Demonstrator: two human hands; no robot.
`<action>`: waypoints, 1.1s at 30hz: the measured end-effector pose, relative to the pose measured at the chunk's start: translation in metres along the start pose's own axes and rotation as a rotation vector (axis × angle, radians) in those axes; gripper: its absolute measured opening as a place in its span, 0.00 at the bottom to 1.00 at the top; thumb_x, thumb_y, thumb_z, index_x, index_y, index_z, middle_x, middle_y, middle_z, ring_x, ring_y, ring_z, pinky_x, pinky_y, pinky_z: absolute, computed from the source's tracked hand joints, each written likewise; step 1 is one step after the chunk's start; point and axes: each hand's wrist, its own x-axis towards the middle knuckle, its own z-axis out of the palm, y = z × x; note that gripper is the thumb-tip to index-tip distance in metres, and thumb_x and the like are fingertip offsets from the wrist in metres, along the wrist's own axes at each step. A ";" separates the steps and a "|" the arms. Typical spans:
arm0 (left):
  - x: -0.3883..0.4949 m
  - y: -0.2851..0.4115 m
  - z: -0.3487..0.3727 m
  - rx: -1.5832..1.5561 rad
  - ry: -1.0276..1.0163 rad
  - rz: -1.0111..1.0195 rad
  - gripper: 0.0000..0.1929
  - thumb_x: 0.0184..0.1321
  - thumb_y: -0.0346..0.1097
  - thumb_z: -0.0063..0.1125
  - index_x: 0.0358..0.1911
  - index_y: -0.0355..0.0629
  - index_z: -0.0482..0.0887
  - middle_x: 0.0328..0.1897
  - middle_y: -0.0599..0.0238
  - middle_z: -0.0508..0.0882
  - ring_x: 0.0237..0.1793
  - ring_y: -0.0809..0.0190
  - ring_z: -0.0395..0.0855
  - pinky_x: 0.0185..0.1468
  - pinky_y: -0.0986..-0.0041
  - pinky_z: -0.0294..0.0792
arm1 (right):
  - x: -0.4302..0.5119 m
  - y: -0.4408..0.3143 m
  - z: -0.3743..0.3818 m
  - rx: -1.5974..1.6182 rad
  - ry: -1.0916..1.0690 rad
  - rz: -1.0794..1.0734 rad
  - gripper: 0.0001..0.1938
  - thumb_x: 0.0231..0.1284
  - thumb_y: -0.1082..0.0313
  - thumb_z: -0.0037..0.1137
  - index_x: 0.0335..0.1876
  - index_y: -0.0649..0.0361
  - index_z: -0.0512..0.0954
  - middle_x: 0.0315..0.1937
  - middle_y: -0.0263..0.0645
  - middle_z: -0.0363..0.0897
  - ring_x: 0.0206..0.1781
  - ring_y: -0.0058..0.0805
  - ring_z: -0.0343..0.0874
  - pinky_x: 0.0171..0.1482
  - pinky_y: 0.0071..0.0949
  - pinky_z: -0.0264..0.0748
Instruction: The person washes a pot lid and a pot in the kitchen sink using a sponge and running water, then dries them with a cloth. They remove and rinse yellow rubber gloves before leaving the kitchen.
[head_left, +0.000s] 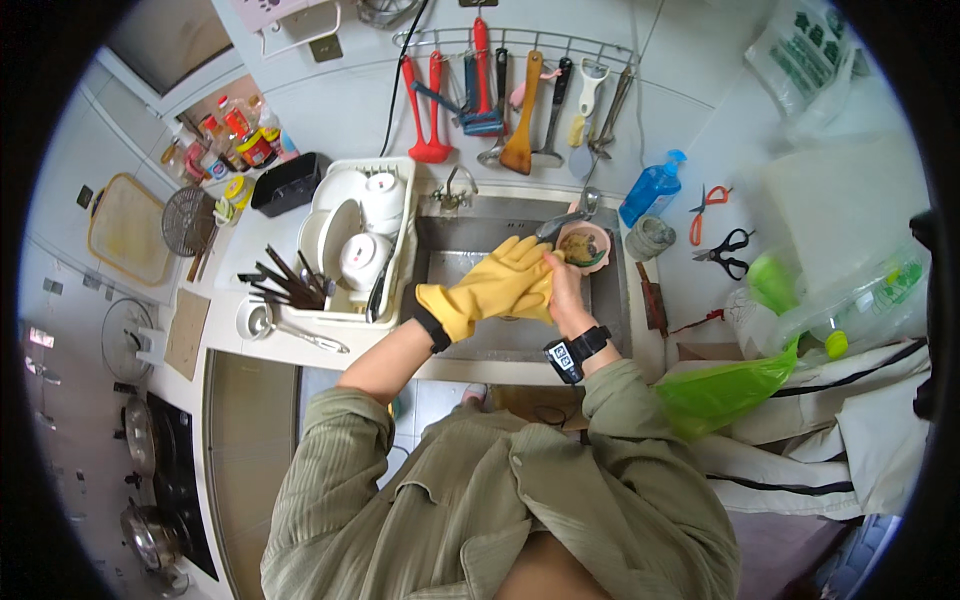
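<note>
My left hand (480, 296) wears a yellow rubber glove with its cuff folded near a black wristband (433, 331). Bare, my right hand (566, 291) grips yellow rubber (534, 300) that looks like a second glove, pressed against the gloved hand. Where one glove ends and the other begins is hard to tell, so the left fingers' hold is unclear. Both hands are above the stainless steel sink (480, 225). Just beyond them, a pink strainer basket (585, 247) with food scraps sits in the sink's right corner.
Left of the sink stands a dish rack (405, 225) with white bowls and chopsticks. A faucet (450, 196) rises behind the basin. On the right are a blue soap bottle (651, 191), a stone mortar (651, 237), black-handled scissors (726, 253) and a green plastic bag (727, 390).
</note>
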 end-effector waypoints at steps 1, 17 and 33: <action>0.001 0.000 0.001 -0.004 -0.023 -0.009 0.33 0.59 0.50 0.62 0.65 0.41 0.71 0.68 0.45 0.72 0.67 0.37 0.68 0.71 0.52 0.57 | 0.004 0.004 -0.004 -0.006 0.014 -0.083 0.13 0.64 0.62 0.59 0.40 0.68 0.79 0.39 0.41 0.81 0.38 0.29 0.81 0.42 0.31 0.76; 0.028 0.016 0.004 -0.048 0.100 -0.024 0.39 0.49 0.44 0.66 0.67 0.39 0.67 0.71 0.41 0.65 0.67 0.37 0.66 0.66 0.53 0.62 | -0.017 -0.042 -0.006 0.256 -0.213 0.023 0.23 0.73 0.51 0.50 0.56 0.67 0.76 0.53 0.41 0.80 0.57 0.29 0.78 0.58 0.30 0.74; 0.031 0.040 -0.009 -0.026 -0.125 -0.034 0.34 0.50 0.36 0.64 0.65 0.42 0.70 0.69 0.46 0.69 0.68 0.42 0.67 0.70 0.57 0.60 | 0.000 -0.013 -0.037 0.013 0.050 0.006 0.18 0.73 0.57 0.50 0.52 0.66 0.77 0.48 0.40 0.81 0.48 0.30 0.82 0.47 0.29 0.78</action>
